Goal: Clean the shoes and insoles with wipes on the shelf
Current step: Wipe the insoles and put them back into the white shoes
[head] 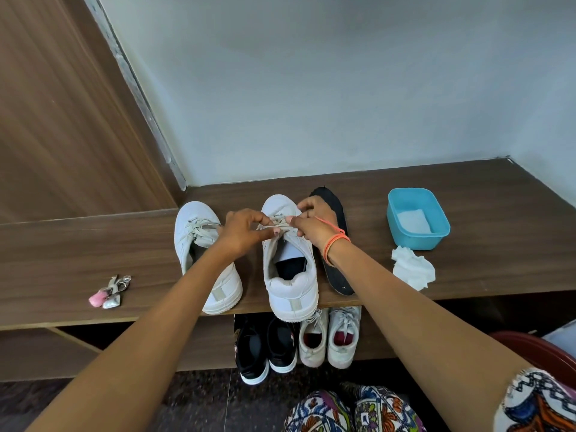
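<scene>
Though thin, flat grey laces [279, 223]

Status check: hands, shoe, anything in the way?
Left hand and right hand both pinching the laces of the right white sneaker. Black insole out, beside it. Crumpled wipe lies by the blue tub; nothing blocking.
</scene>
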